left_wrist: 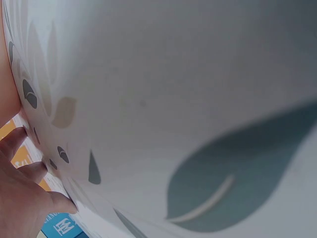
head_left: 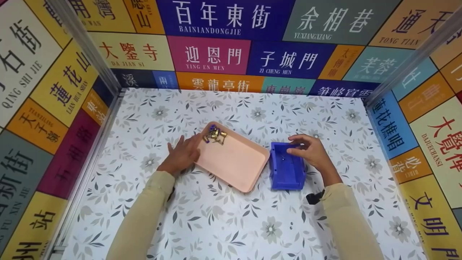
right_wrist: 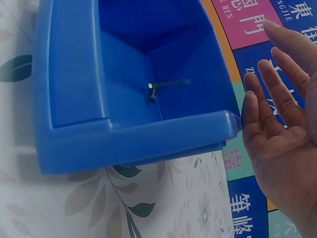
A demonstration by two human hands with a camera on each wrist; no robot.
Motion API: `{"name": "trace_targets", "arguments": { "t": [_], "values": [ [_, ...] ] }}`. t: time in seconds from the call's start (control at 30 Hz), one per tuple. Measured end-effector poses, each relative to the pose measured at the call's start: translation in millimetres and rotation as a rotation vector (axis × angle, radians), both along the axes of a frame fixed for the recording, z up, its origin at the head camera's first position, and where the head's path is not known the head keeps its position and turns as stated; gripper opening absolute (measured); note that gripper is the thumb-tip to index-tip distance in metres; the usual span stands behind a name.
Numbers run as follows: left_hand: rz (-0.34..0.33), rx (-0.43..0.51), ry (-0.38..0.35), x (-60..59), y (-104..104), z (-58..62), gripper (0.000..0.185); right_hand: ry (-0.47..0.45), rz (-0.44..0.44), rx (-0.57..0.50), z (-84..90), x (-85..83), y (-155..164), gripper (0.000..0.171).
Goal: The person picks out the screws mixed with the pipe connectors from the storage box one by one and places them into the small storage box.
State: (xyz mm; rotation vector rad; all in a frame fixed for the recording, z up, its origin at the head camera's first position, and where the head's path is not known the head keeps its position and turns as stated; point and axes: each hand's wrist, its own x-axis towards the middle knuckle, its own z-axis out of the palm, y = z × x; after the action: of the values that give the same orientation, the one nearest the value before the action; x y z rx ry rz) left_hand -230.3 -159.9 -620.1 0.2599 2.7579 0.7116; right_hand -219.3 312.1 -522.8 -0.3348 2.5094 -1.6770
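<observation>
Screw (right_wrist: pixel 166 87) is being shown inside bin (head_left: pixel 286 169) only by right wrist view; right hand (head_left: pixel 311 151), fingers straight and holding nothing, is being held at bin's 1 o'clock; left hand (head_left: pixel 183 154), flat and open, is being pressed against tray (head_left: pixel 236 160) on floral table (head_left: pixel 223 220), signs (head_left: pixel 209 54) walling it.

One tray (head_left: pixel 234 162), one bin (head_left: pixel 287 169), perhaps one screw (right_wrist: pixel 166 87)

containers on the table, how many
2: a pink tray by the left hand, and a blue bin just right of it, at the right hand.

Even bright overhead light, soft shadows. Head view sharp, edges bowed. Left wrist view blurred, too close; right wrist view slightly soft.
</observation>
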Motion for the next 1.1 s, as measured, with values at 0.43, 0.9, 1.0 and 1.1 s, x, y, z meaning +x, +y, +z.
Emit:
{"name": "trace_targets", "arguments": {
  "t": [0.43, 0.9, 1.0, 1.1],
  "values": [
    [0.003, 0.015, 0.011, 0.7, -1, 1.7, 0.061, 0.000, 0.001, -0.010, 2.9, -0.9, -13, 0.044],
    [0.012, 0.017, -0.005, 0.7, 0, 0.8, 0.061, 0.088, 0.026, -0.074, 3.2, -10.3, -59, 0.034],
    [0.022, 0.013, -0.008, 0.1, 2, 0.5, 0.061, 0.100, 0.041, -0.085, 4.3, -13.5, -70, 0.033],
    [0.006, 0.023, 0.012, 0.0, 1, 0.7, 0.060, 0.114, 0.054, -0.089, 7.2, -16.2, -82, 0.034]
  ]
}}
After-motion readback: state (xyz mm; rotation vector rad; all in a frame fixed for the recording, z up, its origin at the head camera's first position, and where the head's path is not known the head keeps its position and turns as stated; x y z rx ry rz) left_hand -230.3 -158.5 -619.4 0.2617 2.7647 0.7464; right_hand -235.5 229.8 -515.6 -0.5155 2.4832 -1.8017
